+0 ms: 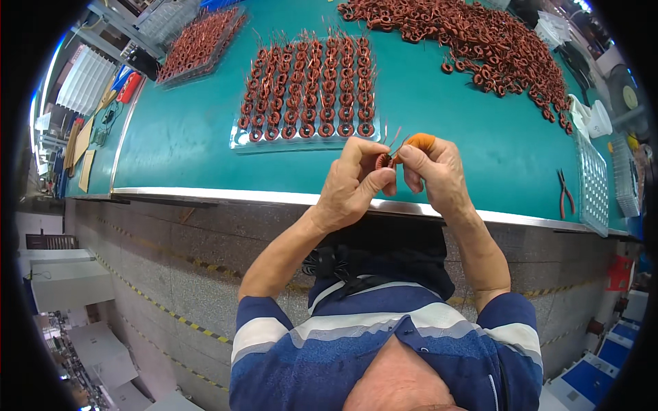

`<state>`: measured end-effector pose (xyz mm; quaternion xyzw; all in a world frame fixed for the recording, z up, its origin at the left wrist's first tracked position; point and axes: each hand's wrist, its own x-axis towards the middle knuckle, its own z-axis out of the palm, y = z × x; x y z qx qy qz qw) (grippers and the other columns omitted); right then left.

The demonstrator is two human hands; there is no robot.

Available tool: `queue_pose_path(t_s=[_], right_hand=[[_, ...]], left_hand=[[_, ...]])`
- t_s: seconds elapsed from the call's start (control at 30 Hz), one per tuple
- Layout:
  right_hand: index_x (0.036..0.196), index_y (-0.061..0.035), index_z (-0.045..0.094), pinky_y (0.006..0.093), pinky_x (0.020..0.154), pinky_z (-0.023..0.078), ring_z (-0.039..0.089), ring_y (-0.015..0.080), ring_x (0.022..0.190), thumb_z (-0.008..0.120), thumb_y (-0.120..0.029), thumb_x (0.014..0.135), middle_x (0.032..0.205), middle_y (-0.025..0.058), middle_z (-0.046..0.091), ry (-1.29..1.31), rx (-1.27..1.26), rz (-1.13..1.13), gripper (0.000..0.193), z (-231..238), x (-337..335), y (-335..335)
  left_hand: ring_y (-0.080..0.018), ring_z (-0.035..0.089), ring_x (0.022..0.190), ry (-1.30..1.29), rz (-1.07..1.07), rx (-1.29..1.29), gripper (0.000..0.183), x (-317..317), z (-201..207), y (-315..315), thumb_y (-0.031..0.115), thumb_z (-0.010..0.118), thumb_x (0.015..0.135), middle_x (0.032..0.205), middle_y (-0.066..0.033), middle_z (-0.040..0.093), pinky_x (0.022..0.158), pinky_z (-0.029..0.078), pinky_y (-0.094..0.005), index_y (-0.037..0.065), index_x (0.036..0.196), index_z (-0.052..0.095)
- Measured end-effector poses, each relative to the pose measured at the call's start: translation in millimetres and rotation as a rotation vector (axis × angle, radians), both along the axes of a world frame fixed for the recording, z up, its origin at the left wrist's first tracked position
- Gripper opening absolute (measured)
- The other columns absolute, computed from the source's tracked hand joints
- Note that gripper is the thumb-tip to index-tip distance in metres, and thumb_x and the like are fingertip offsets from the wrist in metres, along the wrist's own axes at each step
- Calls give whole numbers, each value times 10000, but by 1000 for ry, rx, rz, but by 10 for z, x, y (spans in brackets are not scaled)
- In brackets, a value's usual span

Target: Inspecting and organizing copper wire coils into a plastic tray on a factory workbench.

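A small toroidal coil (384,161) of reddish-brown copper wire is held just above the table's front edge, its thin wire leads pointing up. My left hand (353,181) is closed on it, pinching the ring between thumb and fingers. From the other side my right hand (442,171), with an orange cover (421,142) on a finger, pinches at the same coil near its leads. Whether those fingertips grip the ring or a lead is too small to tell. Just beyond my hands, a clear plastic tray (264,146) bears rows of similar coils, leads up.
A big heap of loose coils (473,44) covers the far right of the green table (178,154). Another filled tray (199,51) stands far left. Red-handled pliers (566,195) lie at right beside an upright clear tray (593,181). A metal edge (274,197) runs along the front.
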<state>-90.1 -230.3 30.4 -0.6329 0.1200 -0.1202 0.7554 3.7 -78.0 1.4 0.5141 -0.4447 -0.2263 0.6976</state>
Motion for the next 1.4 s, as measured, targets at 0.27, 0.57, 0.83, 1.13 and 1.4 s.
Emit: queue_pose_path(t_s=[0.27,0.57,0.83,1.13,1.4], right_hand=[[1127,6,617,299,868,458,595,127,864,697,-244,880,894,42,633,-196,68,-28,361,-79,121,122],[1045,5,638,279,823,486,607,108,816,711,-174,863,893,47,660,-153,-11,-67,266,-205,160,183],[1174,38,569,242,811,449,560,107,924,620,-166,931,1018,59,618,-58,-208,-117,321,-248,82,48],[1125,26,606,256,739,479,586,118,796,592,-205,952,893,56,632,60,-509,-161,289,-469,-102,-38],[1134,20,610,232,744,459,586,101,807,584,-212,960,921,44,626,94,-531,-129,291,-447,-72,-40]], left_hand=[[-115,541,674,173,61,-39,255,-42,55,2,152,468,1004,821,-68,548,613,454,-248,-5,1184,379],[-107,526,675,260,28,127,210,-13,-75,71,176,465,1008,798,-45,529,571,449,-243,8,1133,447],[-112,515,648,54,315,84,178,273,-88,425,142,486,998,776,-48,542,582,449,-249,70,1152,433],[-159,579,803,-316,956,282,86,1656,-221,1342,115,645,875,813,-61,635,699,462,-278,47,926,660],[-221,613,806,-513,957,454,97,1648,-355,1281,94,668,836,921,-94,643,698,491,-325,33,911,673]])
